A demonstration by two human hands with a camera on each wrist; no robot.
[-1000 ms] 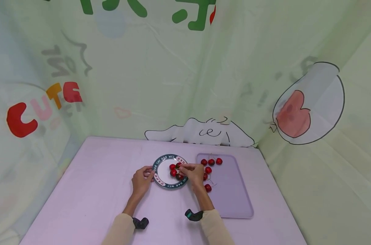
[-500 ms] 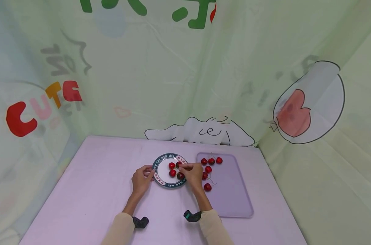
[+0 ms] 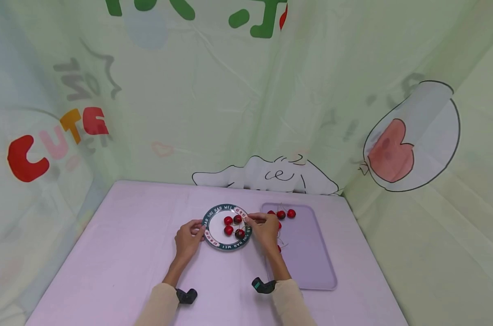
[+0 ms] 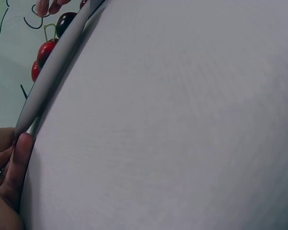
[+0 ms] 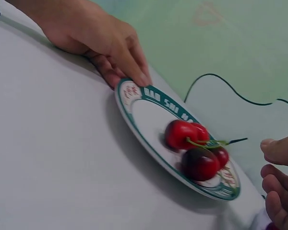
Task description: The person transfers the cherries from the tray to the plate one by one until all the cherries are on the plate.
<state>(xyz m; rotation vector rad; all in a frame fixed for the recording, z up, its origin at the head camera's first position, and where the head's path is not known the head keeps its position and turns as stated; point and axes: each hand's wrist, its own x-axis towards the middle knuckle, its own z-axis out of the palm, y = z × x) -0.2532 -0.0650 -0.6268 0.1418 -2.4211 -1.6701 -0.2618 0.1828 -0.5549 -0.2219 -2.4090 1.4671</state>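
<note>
My left hand (image 3: 188, 238) pinches the left rim of a round plate (image 3: 217, 230), which has a white middle and a dark green lettered border. Several dark red cherries (image 3: 228, 230) with green stems lie grouped on it. In the left wrist view, the thumb is above the rim and a finger (image 4: 21, 153) is below it. My right hand (image 3: 265, 229) hovers by the plate's right edge and partly covers the tray's cherries. The right wrist view shows its thumb and fingers (image 5: 278, 153) apart, with nothing between them, beyond the cherries.
A light purple tray (image 3: 305, 260) lies right of the plate, with several more stemmed cherries (image 3: 291, 213) along its left and far sides. The table has a pale pink cover (image 3: 120, 253). Printed curtains (image 3: 230, 113) enclose its back and sides.
My right hand has let go of the cherries on the plate and moved right to the plate's edge. The front right cherry has shifted slightly right. My left hand stays on the rim.
</note>
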